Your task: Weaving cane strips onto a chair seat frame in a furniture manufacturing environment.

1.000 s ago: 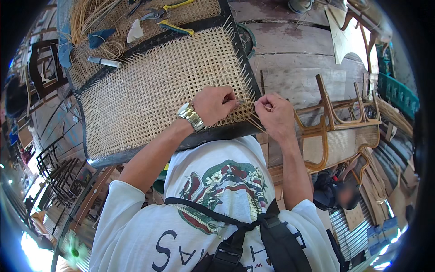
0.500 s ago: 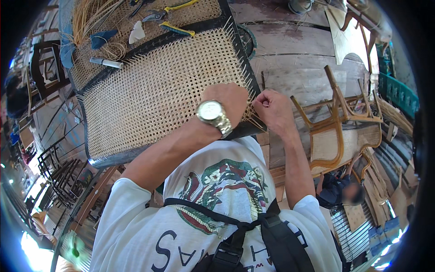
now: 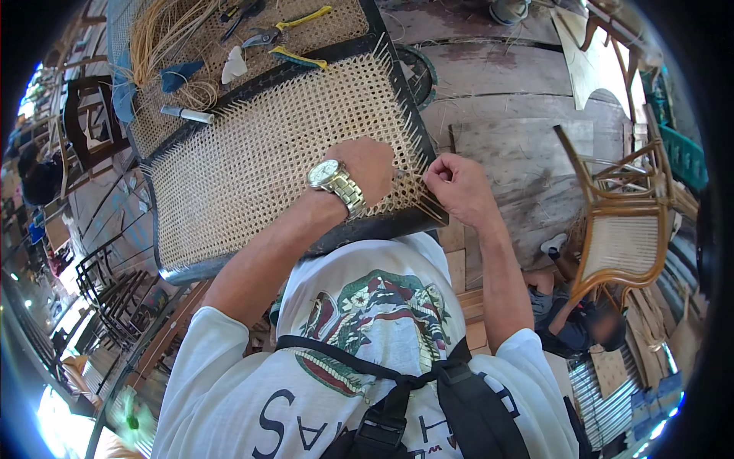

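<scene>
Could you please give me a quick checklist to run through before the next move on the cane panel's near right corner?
1. Left hand resting on the woven cane panel near its right edge: ok.
2. Right hand closed at the dark frame corner, fingers pinched: ok.
3. Cane strand actually held in the right hand: cannot tell, too thin to see.
4. Panel lying flat and supported on the bench: ok.
5. Cutters with yellow handles within reach on the far panel: ok.
6. Loose cane bundle lying away from the corner being worked: ok.
</scene>
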Motion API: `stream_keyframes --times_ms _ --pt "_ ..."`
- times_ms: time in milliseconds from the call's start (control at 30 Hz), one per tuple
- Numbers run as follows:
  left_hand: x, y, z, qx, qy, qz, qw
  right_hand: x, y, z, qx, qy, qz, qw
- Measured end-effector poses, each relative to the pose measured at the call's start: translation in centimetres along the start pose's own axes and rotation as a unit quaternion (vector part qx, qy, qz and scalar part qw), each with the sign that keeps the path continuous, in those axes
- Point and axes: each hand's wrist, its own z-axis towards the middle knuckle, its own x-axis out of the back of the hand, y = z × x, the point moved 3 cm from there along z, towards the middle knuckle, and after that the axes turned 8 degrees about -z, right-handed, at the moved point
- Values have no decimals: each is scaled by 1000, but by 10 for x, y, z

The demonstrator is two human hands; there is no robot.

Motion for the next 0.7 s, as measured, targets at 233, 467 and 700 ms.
stream_keyframes --times_ms 233,467,700 --pt "4 20 1 -27 16 50 998 1 2 1 -10 -18 -16 1000" --pt "-2 50 2 -66 32 111 991 4 -1 2 9 -20 -31 999" --pt "-20 2 20 -41 -21 -16 999 -4 -15 0 119 48 -112 985"
